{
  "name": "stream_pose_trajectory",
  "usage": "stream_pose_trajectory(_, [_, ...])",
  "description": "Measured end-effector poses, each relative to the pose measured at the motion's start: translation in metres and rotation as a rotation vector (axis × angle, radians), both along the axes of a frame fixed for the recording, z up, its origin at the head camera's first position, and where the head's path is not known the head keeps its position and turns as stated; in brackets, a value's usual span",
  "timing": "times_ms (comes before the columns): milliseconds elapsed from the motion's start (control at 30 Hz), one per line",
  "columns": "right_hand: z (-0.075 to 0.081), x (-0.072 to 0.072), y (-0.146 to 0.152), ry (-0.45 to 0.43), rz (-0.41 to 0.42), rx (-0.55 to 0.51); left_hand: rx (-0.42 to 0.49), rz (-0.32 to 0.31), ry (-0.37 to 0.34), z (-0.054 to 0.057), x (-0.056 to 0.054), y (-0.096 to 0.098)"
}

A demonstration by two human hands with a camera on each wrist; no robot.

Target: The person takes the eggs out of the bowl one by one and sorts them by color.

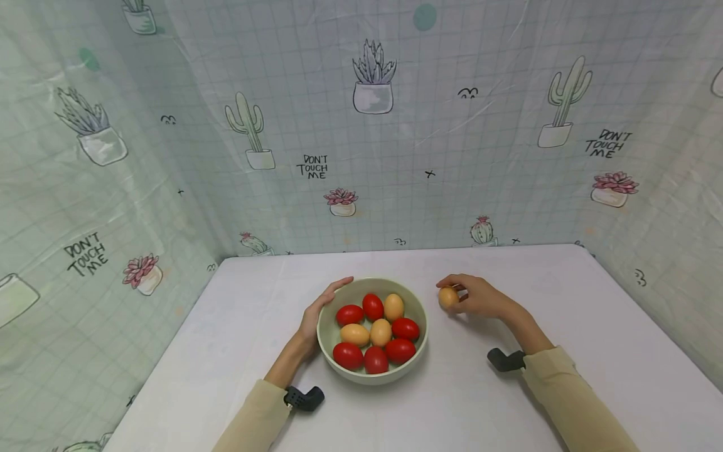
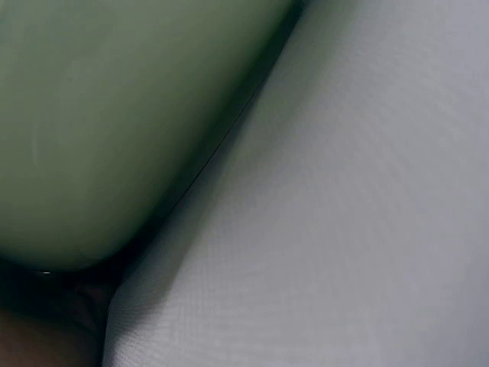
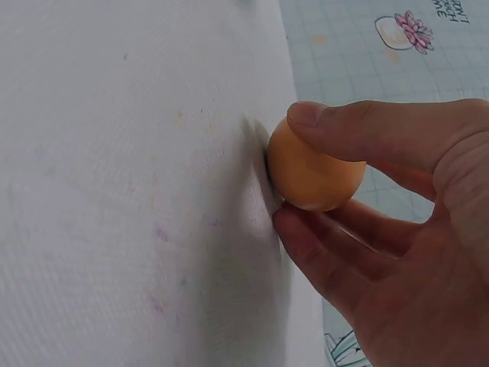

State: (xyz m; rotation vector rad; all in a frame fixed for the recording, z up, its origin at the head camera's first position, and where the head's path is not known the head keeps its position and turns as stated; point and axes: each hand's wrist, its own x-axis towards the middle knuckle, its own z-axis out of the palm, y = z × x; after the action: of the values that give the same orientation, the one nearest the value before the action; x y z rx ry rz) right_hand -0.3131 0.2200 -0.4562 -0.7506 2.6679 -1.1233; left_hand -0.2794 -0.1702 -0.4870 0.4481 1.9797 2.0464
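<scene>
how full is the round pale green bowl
Partly full: six red oval eggs and three orange oval eggs lie in the bowl, bare inner wall showing.

Right hand (image 1: 481, 297) in pinch; left hand (image 1: 314, 316) seemingly straight-fingered.

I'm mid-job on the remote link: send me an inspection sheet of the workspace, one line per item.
Surface: white table, with faint coloured specks in the right wrist view.
Job's things: bowl upright, holding six red eggs and three tan eggs; one more tan egg outside it.
Clutter: nothing seen.
Hands: left hand rests against the bowl's side; right hand grips the outside egg. Each wrist wears a black camera.
Cables: nothing seen.
Surroundings: backdrop printed with potted plants and "DON'T TOUCH ME".
</scene>
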Motion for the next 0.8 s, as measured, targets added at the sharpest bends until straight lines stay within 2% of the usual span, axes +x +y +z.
stream_pose_trajectory(567, [0.0032,0.0009,0.0003,-0.016,0.009,0.000,0.010,-0.019,-0.004,0.0003,0.0005,-0.0003])
stream_pose_trajectory(800, [0.0035,0.0012,0.0020,-0.015,0.000,-0.011,-0.007,0.000,-0.010,-0.0001,0.0012,0.0003])
